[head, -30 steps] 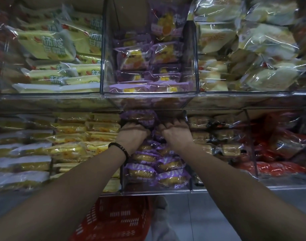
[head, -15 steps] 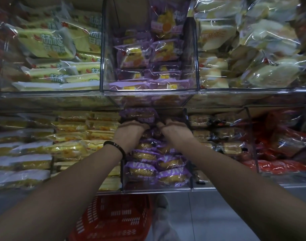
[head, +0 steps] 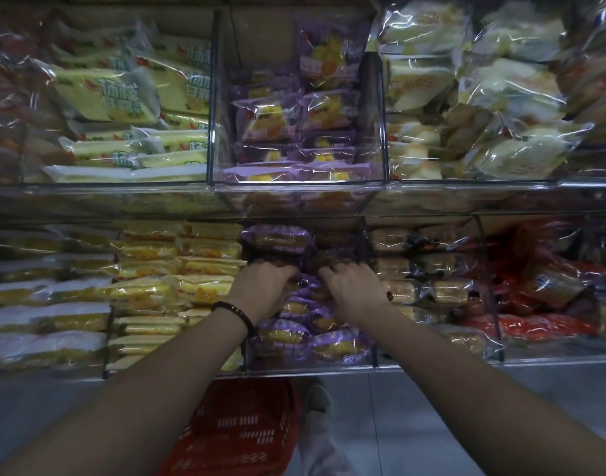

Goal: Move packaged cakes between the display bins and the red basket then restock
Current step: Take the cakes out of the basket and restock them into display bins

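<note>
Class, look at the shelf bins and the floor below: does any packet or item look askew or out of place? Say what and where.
In the upper purple bin, one purple packet stands upright against the back while the rest lie flat in stacks. The red basket sits on the floor below the shelf. Nothing looks spilled or torn.

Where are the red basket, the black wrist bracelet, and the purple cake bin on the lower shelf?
red basket point(head: 241, 424): head view, on its slotted side wall.
black wrist bracelet point(head: 233, 312): head view, on the band's top.
purple cake bin point(head: 310, 367): head view, on its clear front wall.

Purple-wrapped yellow cakes point(head: 339, 347), red slotted basket point(head: 239, 427), black bracelet point(head: 233, 312)
</note>
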The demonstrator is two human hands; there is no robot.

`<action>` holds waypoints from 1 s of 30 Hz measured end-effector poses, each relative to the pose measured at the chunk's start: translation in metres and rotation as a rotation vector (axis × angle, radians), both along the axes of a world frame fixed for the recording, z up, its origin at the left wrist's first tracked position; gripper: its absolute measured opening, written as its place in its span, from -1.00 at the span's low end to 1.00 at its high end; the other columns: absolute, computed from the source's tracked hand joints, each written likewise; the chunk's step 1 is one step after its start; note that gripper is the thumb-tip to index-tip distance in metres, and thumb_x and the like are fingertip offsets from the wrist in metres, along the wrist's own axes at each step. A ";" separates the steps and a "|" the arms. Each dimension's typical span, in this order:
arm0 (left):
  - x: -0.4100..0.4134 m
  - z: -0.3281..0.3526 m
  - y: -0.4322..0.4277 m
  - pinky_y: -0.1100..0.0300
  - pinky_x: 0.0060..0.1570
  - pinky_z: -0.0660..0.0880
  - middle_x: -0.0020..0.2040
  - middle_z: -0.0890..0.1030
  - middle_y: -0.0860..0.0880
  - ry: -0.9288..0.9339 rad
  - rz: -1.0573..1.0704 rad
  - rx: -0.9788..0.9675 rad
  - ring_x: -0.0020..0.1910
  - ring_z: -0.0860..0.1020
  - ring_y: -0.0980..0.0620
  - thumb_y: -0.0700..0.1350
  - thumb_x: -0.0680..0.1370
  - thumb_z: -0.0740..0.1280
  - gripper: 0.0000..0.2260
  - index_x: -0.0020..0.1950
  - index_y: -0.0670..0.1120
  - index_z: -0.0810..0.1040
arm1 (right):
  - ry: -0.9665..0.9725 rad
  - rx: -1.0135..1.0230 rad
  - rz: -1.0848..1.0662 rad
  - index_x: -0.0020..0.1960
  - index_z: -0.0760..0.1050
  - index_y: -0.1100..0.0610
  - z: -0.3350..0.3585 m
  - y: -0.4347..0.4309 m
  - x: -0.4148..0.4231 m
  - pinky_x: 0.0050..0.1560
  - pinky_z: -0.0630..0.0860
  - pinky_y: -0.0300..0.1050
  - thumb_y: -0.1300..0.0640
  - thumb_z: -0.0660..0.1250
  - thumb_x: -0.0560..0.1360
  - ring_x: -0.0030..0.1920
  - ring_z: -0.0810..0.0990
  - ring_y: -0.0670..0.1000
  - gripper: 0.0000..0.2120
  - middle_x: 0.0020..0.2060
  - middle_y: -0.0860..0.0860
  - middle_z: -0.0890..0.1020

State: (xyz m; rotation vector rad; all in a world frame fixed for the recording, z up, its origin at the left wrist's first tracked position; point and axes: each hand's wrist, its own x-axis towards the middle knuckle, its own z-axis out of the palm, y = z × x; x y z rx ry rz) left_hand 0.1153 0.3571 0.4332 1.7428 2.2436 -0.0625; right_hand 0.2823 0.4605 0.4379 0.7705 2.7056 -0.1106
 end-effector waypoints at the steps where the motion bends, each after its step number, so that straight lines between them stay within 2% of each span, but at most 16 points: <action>1: 0.001 -0.002 0.000 0.00 0.06 0.61 0.11 0.70 -0.01 0.016 -0.002 -0.004 0.09 0.64 -0.11 0.09 0.59 0.35 -0.68 0.35 0.25 0.52 | 0.006 0.018 -0.008 0.34 0.49 0.01 -0.001 0.000 -0.002 0.24 0.46 0.05 0.01 0.50 0.48 0.27 0.56 0.16 -0.54 0.22 0.07 0.64; 5: 0.002 -0.005 -0.001 0.04 0.06 0.56 0.04 0.71 0.00 0.099 -0.045 -0.030 0.07 0.63 -0.11 0.08 0.64 0.26 -0.74 0.31 0.29 0.56 | -0.002 0.087 -0.003 0.27 0.58 -0.08 -0.005 0.000 -0.008 0.31 0.41 0.08 0.07 0.38 0.55 0.27 0.56 0.16 -0.71 0.10 0.02 0.72; 8: 0.002 -0.003 -0.001 0.02 0.11 0.51 -0.06 0.71 0.03 0.249 -0.083 -0.027 0.12 0.60 -0.10 0.02 0.62 0.28 -0.80 0.13 0.25 0.65 | -0.020 0.141 0.024 0.28 0.58 -0.11 -0.004 0.005 -0.007 0.34 0.38 0.09 0.06 0.33 0.58 0.30 0.55 0.16 -0.71 0.11 0.01 0.73; 10: 0.000 -0.002 -0.001 0.00 0.15 0.48 -0.09 0.72 0.05 0.294 -0.085 -0.059 0.15 0.58 -0.10 0.01 0.60 0.30 -0.81 0.09 0.25 0.66 | -0.039 0.161 0.027 0.29 0.57 -0.09 -0.001 0.007 -0.007 0.34 0.39 0.10 0.06 0.36 0.56 0.31 0.55 0.17 -0.70 0.11 0.04 0.73; 14: -0.004 -0.003 0.000 -0.01 0.19 0.41 -0.06 0.73 0.03 0.314 -0.118 -0.070 0.22 0.55 -0.11 0.04 0.63 0.25 -0.78 0.13 0.27 0.65 | -0.028 0.210 -0.016 0.29 0.55 -0.04 0.005 0.003 -0.012 0.25 0.47 0.11 0.08 0.44 0.52 0.27 0.59 0.19 -0.66 0.15 0.07 0.71; 19: -0.003 -0.003 0.004 -0.02 0.23 0.38 0.01 0.73 0.04 0.345 -0.170 -0.110 0.26 0.53 -0.12 0.07 0.64 0.24 -0.80 0.09 0.23 0.66 | 0.054 0.219 -0.054 0.34 0.50 0.09 0.001 -0.004 -0.027 0.02 0.53 0.03 0.18 0.29 0.61 0.12 0.69 0.19 -0.70 0.17 0.09 0.67; 22: -0.004 0.000 0.007 0.00 0.23 0.37 -0.01 0.73 0.06 0.333 -0.150 -0.085 0.23 0.55 -0.09 0.09 0.62 0.26 -0.82 0.08 0.24 0.66 | 0.033 0.175 0.016 0.27 0.54 0.07 -0.006 -0.008 -0.028 -0.07 0.56 -0.01 0.16 0.33 0.59 0.06 0.71 0.16 -0.74 0.15 0.06 0.69; 27: -0.009 -0.002 0.011 0.00 0.23 0.39 -0.01 0.73 0.06 0.327 -0.111 -0.073 0.21 0.55 -0.09 0.05 0.61 0.28 -0.77 0.17 0.32 0.64 | 0.007 0.141 0.086 0.35 0.54 -0.06 -0.007 0.006 -0.009 0.06 0.56 -0.02 0.12 0.28 0.64 0.15 0.67 0.14 -0.70 0.19 0.03 0.65; 30: -0.006 -0.002 0.011 -0.02 0.20 0.39 -0.03 0.73 0.04 0.369 -0.128 -0.084 0.17 0.55 -0.10 0.01 0.60 0.29 -0.78 0.13 0.24 0.67 | -0.028 0.145 0.099 0.33 0.58 -0.10 -0.002 0.009 -0.010 0.03 0.53 -0.04 0.14 0.29 0.64 0.16 0.67 0.13 -0.69 0.16 0.01 0.67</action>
